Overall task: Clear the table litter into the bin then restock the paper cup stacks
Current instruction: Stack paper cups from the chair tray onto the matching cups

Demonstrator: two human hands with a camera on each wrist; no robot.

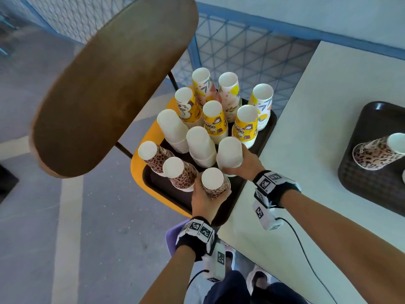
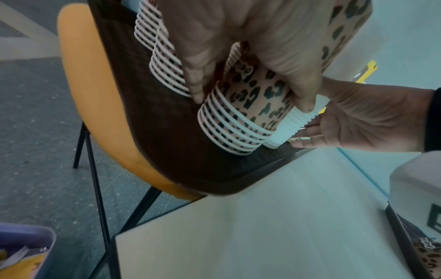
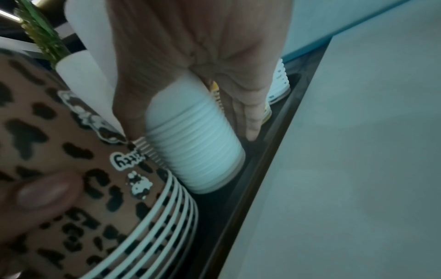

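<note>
A brown chair back (image 1: 114, 84) fills the head view's upper left, above the dark tray (image 1: 268, 126) crowded with upturned cup stacks (plain, yellow, leopard). At centre, a leopard stack (image 1: 215, 183) is gripped by the left hand (image 1: 206, 200); a white stack (image 1: 229, 153) is gripped by the right hand (image 1: 246, 162). A lilac bin (image 2: 26, 251) holding litter is seen lower left in the left wrist view.

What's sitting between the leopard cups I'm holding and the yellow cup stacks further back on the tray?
Three plain white cup stacks; the right hand grips the nearest one. The head view shows it.
</note>
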